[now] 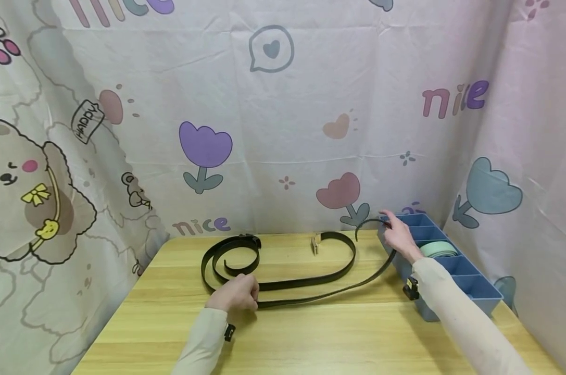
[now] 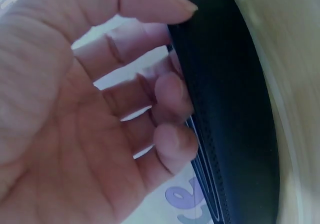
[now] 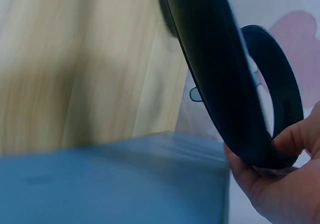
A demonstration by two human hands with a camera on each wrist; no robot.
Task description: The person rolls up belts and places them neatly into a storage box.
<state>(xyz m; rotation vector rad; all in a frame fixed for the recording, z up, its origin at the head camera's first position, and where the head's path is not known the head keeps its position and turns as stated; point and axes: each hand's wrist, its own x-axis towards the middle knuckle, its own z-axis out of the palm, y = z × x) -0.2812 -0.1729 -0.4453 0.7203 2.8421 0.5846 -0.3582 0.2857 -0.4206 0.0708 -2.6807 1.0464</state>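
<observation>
Black belt straps (image 1: 301, 283) lie on edge across the table in long loops, with a rounder coil at the left. A gold-coloured buckle (image 1: 315, 244) ends one strand at the back, and a dark buckle (image 1: 251, 240) sits on top of the coil. My left hand (image 1: 236, 294) pinches the belt (image 2: 230, 104) at the front of the coil, thumb on one face and curled fingers on the other. Over by the organizer, my right hand (image 1: 401, 238) pinches the raised belt strap (image 3: 215, 69) between thumb and fingers; its free tip curls leftward.
A blue compartment organizer (image 1: 428, 309) stands at the table's right side, under my right forearm. One of its compartments holds a rolled mint-green strap (image 1: 438, 249). Printed curtains (image 1: 273, 130) hang behind and on both sides of the wooden table (image 1: 311, 344).
</observation>
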